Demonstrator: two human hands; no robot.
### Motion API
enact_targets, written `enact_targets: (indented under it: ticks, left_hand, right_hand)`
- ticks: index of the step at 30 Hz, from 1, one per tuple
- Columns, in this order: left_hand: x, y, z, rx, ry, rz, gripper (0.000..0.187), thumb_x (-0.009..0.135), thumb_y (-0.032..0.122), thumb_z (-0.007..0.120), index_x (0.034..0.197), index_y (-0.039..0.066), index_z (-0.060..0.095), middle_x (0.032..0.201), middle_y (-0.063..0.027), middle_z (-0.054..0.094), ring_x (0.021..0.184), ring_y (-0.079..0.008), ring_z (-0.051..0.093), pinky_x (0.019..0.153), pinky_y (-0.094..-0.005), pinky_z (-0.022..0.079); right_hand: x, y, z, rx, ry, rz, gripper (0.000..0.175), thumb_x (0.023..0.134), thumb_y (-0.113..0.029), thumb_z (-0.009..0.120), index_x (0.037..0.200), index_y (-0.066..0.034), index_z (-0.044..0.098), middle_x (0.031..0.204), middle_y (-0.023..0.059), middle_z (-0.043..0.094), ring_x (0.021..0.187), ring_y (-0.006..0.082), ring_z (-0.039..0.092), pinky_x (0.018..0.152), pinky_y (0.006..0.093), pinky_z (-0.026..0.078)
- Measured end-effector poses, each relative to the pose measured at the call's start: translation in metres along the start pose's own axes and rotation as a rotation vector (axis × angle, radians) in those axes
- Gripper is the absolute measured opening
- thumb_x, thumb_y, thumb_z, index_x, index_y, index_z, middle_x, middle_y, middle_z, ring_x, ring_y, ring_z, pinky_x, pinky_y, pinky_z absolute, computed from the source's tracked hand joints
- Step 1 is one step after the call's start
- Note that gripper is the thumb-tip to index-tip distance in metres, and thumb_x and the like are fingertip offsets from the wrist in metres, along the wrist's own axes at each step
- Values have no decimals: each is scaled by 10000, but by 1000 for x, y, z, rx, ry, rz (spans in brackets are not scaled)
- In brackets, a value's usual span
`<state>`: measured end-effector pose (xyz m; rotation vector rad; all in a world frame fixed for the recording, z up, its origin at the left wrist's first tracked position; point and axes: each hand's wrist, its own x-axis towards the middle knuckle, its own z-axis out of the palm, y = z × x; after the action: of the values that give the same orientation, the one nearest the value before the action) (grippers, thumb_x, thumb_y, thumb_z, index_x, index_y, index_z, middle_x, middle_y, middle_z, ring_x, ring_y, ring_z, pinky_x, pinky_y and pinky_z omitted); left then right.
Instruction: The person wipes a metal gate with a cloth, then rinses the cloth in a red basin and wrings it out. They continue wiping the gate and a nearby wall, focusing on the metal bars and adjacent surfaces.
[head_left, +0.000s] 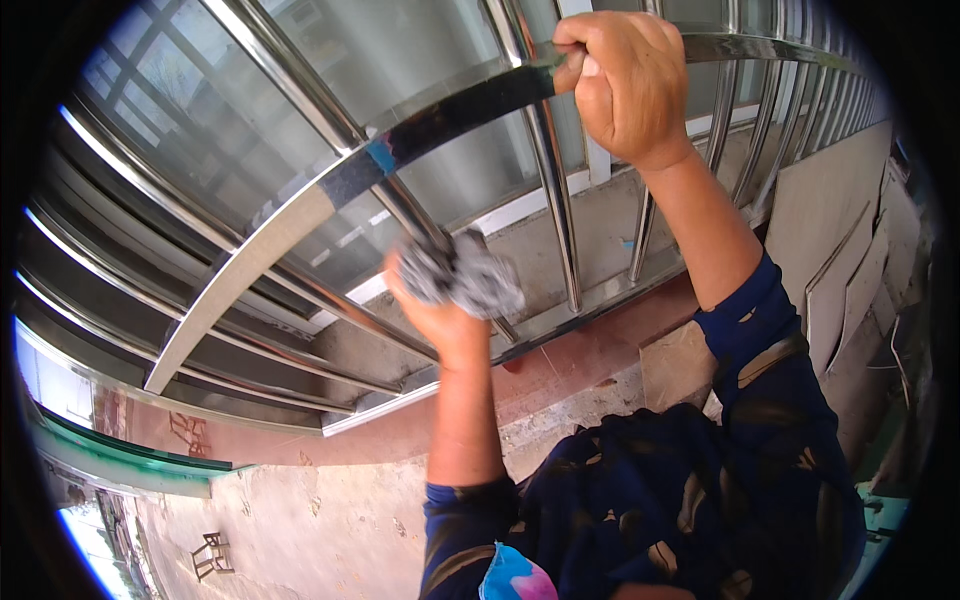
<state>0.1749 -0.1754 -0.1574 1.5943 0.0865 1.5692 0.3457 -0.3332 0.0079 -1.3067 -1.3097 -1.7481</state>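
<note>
A window guard of shiny metal bars stands in front of me, joined by a flat metal rail (480, 112). My left hand (450, 330) holds a crumpled grey cloth (491, 281) against one upright bar (409, 206), below the rail. The cloth wraps partly around that bar and looks blurred. Higher and to the right, my right hand (641, 82) is closed around the rail, thumb bent over the fingers. A small blue patch (382, 154) marks the rail where the wiped bar crosses it. Glass panes (442, 45) lie behind the bars.
Several flat slabs (832, 210) lean at the right below the guard. Reddish tiles (555, 375) face the wall under the bottom rail. A small stool (211, 556) stands on the concrete ground (337, 517), lower left. A green-edged ledge (135, 454) is at the left.
</note>
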Motion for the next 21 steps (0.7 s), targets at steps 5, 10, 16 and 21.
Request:
enact_targets:
  ticks: [5, 10, 16, 21]
  left_hand:
    - [33, 12, 13, -179, 27, -6, 538, 856, 33, 736, 1284, 48, 411, 1123, -91, 569, 971, -179, 602, 883, -382, 530]
    - [-81, -37, -14, 51, -87, -274, 468, 849, 37, 744, 1199, 43, 432, 1034, -66, 595, 937, -156, 593, 862, -338, 518]
    - [-120, -41, -54, -393, 140, -578, 560, 848, 17, 713, 1306, 35, 390, 1122, -86, 584, 1019, -183, 585, 943, -344, 484]
    - [-98, 32, -27, -139, -21, -397, 736, 778, -25, 765, 1376, 68, 347, 1184, -101, 560, 1063, -202, 576, 972, -349, 464]
  right_hand:
    - [1, 0, 0, 11, 13, 56, 164, 858, -117, 491, 946, -109, 630, 731, -20, 657, 769, 233, 599, 792, 381, 421]
    - [-4, -1, -2, 13, 6, 62, 213, 816, -100, 473, 955, -122, 633, 696, -83, 665, 770, 185, 600, 819, 352, 415]
    - [-13, 10, 3, 39, 11, 66, 186, 803, -119, 581, 982, -134, 630, 1010, 5, 697, 865, 244, 613, 843, 401, 432]
    - [-36, -36, -38, 476, -32, 106, 308, 794, -58, 629, 1100, -85, 614, 1211, 127, 651, 1118, 319, 624, 981, 446, 448]
